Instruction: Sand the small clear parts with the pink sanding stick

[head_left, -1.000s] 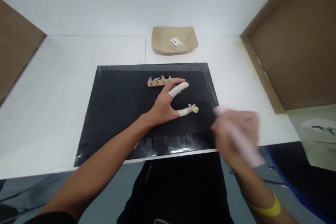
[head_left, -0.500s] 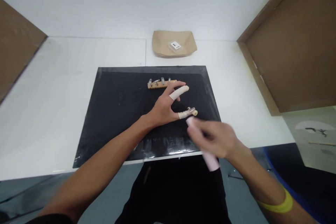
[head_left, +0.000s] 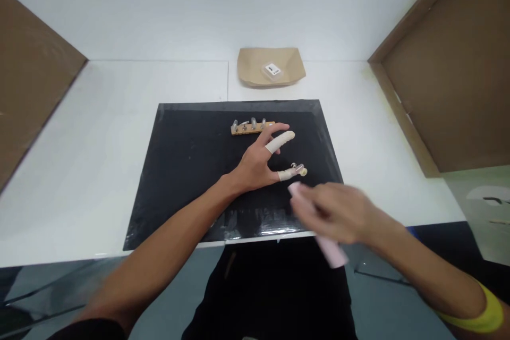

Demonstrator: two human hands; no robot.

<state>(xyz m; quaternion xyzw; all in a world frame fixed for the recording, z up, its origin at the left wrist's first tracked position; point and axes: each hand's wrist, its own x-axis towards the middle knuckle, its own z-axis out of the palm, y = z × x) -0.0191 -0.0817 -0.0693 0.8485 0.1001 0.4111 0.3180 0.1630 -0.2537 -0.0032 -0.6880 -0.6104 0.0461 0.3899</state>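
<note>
And the right hand [head_left: 338, 212] has its grip clenched around a pink strip [head_left: 332, 253], long axis slanting away up-left; just beyond that grip, a small clear piece [head_left: 298, 168] sits nearer, at the spread left hand's [head_left: 255, 167] thumb

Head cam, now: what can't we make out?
All in the head view:
Right hand: motion blur obscures its exact grip on the pink object.
Tan strip: right part partly hidden by the left hand.
Label on the clear case: print too small to read.
</note>
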